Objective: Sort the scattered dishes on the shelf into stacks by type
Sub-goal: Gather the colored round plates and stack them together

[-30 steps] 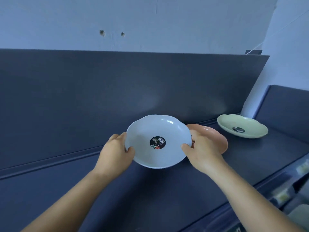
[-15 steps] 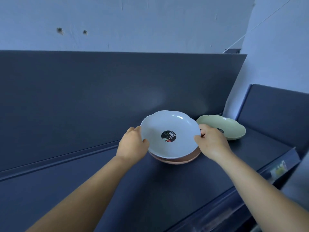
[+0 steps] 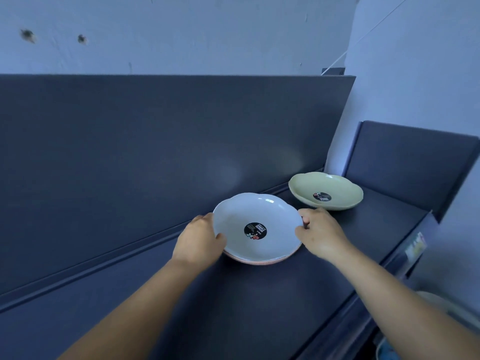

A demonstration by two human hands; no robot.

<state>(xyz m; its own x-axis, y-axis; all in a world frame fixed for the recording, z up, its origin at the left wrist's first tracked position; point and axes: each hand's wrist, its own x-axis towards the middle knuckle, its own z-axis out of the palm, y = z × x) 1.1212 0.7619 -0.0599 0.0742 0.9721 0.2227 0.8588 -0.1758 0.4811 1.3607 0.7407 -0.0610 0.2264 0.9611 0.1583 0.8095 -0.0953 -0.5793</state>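
A pale blue scalloped plate (image 3: 275, 219) with a round black sticker lies nested on a pink plate (image 3: 262, 261), of which only the front rim shows. Both sit on the dark shelf (image 3: 259, 307). My left hand (image 3: 198, 242) grips the blue plate's left rim, thumb on the inside. My right hand (image 3: 320, 233) grips its right rim, fingers curled over the edge. A green plate (image 3: 337, 188) of the same shape sits alone just behind and to the right.
The shelf's dark back panel (image 3: 155, 157) rises right behind the plates. A second dark shelf unit (image 3: 410, 162) stands at the right, with a price tag (image 3: 415, 246) on the shelf's front edge. A pale object (image 3: 441, 305) shows below right.
The blue plate, held in the air to the left of the pink plate, has come down onto it and now nests in it. Both hands still hold its rim.
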